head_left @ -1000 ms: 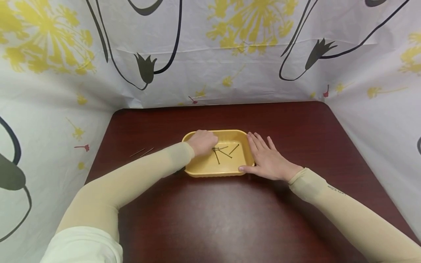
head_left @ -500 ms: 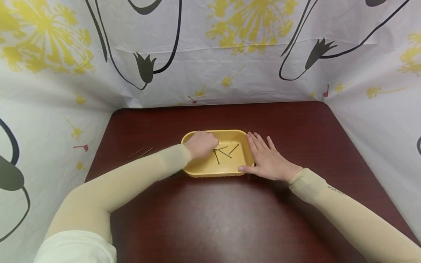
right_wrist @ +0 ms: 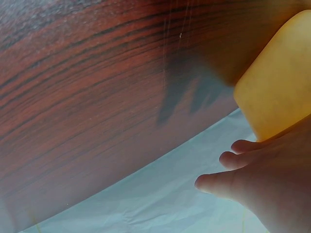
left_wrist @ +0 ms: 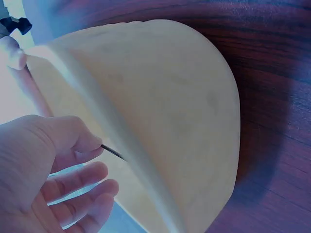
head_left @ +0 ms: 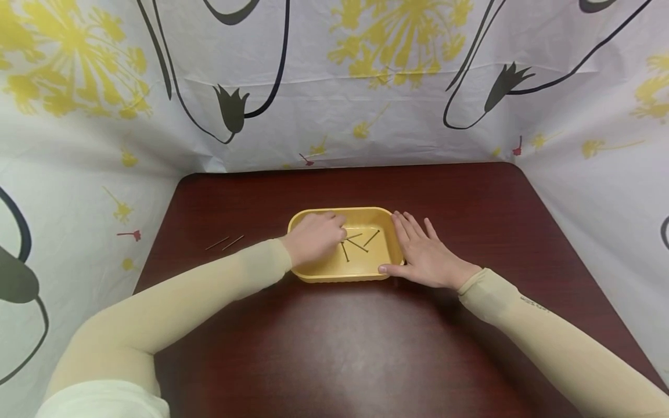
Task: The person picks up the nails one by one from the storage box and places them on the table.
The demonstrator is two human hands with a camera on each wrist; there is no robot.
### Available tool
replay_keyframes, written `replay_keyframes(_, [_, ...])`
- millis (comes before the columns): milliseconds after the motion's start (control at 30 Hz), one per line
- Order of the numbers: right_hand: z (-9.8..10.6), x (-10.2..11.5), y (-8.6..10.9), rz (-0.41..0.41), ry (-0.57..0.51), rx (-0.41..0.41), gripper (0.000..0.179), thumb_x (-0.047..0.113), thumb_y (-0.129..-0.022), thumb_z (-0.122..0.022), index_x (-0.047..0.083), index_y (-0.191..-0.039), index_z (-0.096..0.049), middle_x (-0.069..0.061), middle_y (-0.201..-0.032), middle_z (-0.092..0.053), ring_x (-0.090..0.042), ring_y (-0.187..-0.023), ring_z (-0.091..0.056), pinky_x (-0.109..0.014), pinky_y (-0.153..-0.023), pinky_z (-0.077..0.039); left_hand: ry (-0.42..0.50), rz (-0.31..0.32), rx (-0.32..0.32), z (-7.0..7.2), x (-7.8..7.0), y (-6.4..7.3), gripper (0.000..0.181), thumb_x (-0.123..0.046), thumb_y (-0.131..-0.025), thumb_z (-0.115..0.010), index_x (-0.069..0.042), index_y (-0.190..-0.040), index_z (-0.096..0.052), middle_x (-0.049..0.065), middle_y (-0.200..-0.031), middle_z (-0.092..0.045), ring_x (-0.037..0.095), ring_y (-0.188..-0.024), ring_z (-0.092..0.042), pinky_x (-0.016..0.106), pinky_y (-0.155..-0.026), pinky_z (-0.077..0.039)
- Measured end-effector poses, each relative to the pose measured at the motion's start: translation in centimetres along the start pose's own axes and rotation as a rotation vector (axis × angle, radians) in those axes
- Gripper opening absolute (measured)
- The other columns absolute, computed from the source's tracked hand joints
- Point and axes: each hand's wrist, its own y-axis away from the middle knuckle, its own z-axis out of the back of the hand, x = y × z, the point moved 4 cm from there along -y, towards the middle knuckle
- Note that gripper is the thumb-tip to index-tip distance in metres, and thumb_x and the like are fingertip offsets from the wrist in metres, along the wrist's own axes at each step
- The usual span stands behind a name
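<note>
My left hand (head_left: pixel 315 238) is inside a yellow plastic tray (head_left: pixel 340 278). In the left wrist view, its thumb and index finger pinch a thin dark nail (left_wrist: pixel 113 152), whose far end reaches the tray's wall (left_wrist: pixel 160 97). Several nails (head_left: pixel 358 245) lie loosely crossed on the tray's floor, to the right of that hand. Against the tray's right end rests my right hand (head_left: pixel 430 255), fingers straight and spread, thumb on the front corner of the rim.
Two nails (head_left: pixel 233 242) lie side by side on the dark red-brown table (head_left: pixel 340 337), left of the tray. A white patterned cloth (head_left: pixel 334 104) hangs around the table's back and sides.
Inside the tray, my left hand has shifted slightly left and towards me, and its wrist has turned. My right hand and the tray stay nearly in place.
</note>
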Motion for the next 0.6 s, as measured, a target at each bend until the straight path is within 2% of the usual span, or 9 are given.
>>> replay_keyframes(167, [0.0,0.1,0.0,0.000,0.002,0.006,0.120,0.085,-0.085,-0.042,0.001,-0.161,-0.001,-0.014,-0.168,-0.003,-0.035,-0.153,-0.006,-0.065,-0.115,-0.006,-0.052,0.003,-0.034,1.0,0.4,0.9,0.024,0.001,-0.088,-0.064,-0.016,-0.098,-0.078,0.004,-0.099,-0.060,0.025,-0.090,-0.055,0.034,-0.068,-0.050])
replay_keyframes(267, [0.0,0.1,-0.1,0.000,0.005,0.005,0.120,0.085,-0.085,-0.042,0.001,-0.161,-0.001,-0.013,-0.168,-0.002,-0.036,-0.153,-0.007,-0.065,-0.115,-0.006,-0.042,0.022,-0.047,1.4,0.8,1.4,0.022,-0.004,-0.088,-0.066,-0.015,-0.102,-0.078,0.005,-0.105,-0.060,0.027,-0.097,-0.055,0.037,-0.072,-0.047])
replay_keyframes(467, [0.0,0.2,-0.2,0.002,0.010,-0.001,0.119,0.085,-0.086,-0.042,0.001,-0.161,-0.001,-0.013,-0.168,-0.002,-0.035,-0.153,-0.006,-0.065,-0.115,-0.007,-0.027,0.047,-0.093,2.2,1.4,2.4,0.018,-0.007,-0.086,-0.062,-0.014,-0.093,-0.077,0.007,-0.116,-0.061,0.029,-0.112,-0.054,0.043,-0.088,-0.046])
replay_keyframes(600, [-0.1,0.1,-0.3,0.003,0.008,-0.006,0.119,0.085,-0.086,-0.043,0.001,-0.161,-0.002,-0.012,-0.168,0.000,-0.034,-0.153,-0.005,-0.065,-0.115,-0.007,-0.027,0.058,-0.085,2.6,1.8,3.0,0.018,-0.009,-0.087,-0.061,-0.014,-0.092,-0.077,0.010,-0.129,-0.059,0.033,-0.127,-0.049,0.049,-0.101,-0.041])
